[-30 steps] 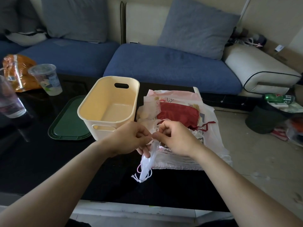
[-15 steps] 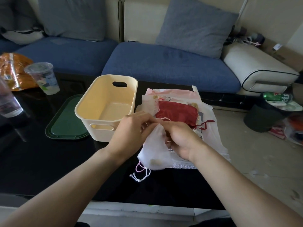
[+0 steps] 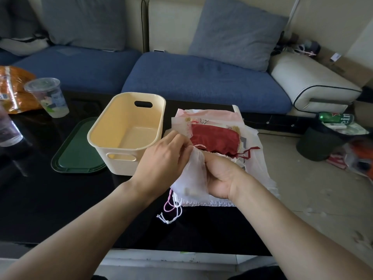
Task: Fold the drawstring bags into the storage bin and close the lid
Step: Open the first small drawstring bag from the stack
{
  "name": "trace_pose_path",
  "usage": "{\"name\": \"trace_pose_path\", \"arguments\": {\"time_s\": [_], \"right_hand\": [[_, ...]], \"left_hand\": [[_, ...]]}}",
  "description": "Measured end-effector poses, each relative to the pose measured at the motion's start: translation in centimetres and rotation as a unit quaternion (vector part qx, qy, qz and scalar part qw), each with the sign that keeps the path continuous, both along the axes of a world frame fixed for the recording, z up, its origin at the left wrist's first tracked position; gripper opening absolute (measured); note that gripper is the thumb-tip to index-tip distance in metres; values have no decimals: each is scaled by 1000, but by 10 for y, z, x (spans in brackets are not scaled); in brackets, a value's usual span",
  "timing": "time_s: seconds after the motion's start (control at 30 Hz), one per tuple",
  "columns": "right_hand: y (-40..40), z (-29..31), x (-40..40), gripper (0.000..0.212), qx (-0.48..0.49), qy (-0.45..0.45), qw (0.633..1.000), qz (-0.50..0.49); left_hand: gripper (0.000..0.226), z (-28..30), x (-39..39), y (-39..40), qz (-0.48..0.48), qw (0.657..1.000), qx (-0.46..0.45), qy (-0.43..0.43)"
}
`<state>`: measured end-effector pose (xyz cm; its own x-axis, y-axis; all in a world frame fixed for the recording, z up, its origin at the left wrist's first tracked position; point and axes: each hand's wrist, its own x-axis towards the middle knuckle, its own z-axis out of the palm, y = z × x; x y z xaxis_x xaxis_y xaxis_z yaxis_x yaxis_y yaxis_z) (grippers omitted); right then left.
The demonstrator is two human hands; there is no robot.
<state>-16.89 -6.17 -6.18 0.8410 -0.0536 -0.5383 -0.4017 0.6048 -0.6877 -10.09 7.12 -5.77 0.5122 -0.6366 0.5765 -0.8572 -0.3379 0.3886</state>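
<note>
A sheer white drawstring bag (image 3: pixel 194 176) is held between both hands just right of the cream storage bin (image 3: pixel 125 134). My left hand (image 3: pixel 163 160) pinches its upper edge, and my right hand (image 3: pixel 220 178) grips its right side. Its white and pink cords (image 3: pixel 171 209) dangle onto the black table. Behind my hands lies a pile of other bags (image 3: pixel 252 154), with a dark red bag (image 3: pixel 215 139) on top. The bin stands empty, with no lid on it. The green lid (image 3: pixel 74 152) lies flat to the bin's left.
A plastic cup (image 3: pixel 48 98), an orange snack packet (image 3: pixel 12 87) and a bottle (image 3: pixel 8 130) stand at the table's far left. A blue sofa (image 3: pixel 201 81) runs behind the table. A dark waste bin (image 3: pixel 321 142) with a green can sits on the floor at right.
The white bag hung narrow and long from my fingers; now it is gathered up wider between both hands. My hands have shifted slightly toward the bin.
</note>
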Motion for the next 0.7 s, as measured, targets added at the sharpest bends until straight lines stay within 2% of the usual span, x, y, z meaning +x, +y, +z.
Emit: {"name": "trace_pose_path", "arguments": {"time_s": [0.07, 0.1, 0.13, 0.2, 0.23, 0.3, 0.4, 0.47, 0.57, 0.63, 0.7], "right_hand": [[-4, 4, 0, 33, -7, -15, 1000, 21], [-6, 5, 1, 41, -38, -26, 999, 30], [-9, 6, 1, 48, -109, -40, 992, 41], [-14, 5, -1, 52, -306, -70, 948, 56], [-16, 5, -2, 46, -380, -96, 919, 54], [-21, 2, -4, 33, -456, -142, 878, 33], [-24, -2, -4, 22, -541, -187, 820, 11], [-21, -5, -5, 20, -604, -211, 767, -36], [-14, -2, -6, 16, -655, -273, 700, -80], [-11, -2, -5, 9, -655, -293, 693, -78], [-8, -3, -3, 7, -648, -278, 704, -81]], "left_hand": [[16, -1, 1, -1, 8, 1000, 15, 16], [17, -2, 3, 0, 14, 999, 23, 23], [17, -3, 4, 0, 19, 999, 29, 31], [14, -5, 7, 3, 22, 998, 36, 54], [12, -5, 8, 4, 19, 996, 37, 73], [12, -7, 10, 7, 11, 992, 29, 122], [20, -10, 12, 7, 13, 972, 13, 234], [21, -12, 12, 7, 19, 955, 1, 296], [26, -12, 11, 5, 28, 951, -8, 309], [29, -11, 8, 3, 23, 948, -13, 316], [34, -11, 6, 2, 19, 936, -22, 350]]}}
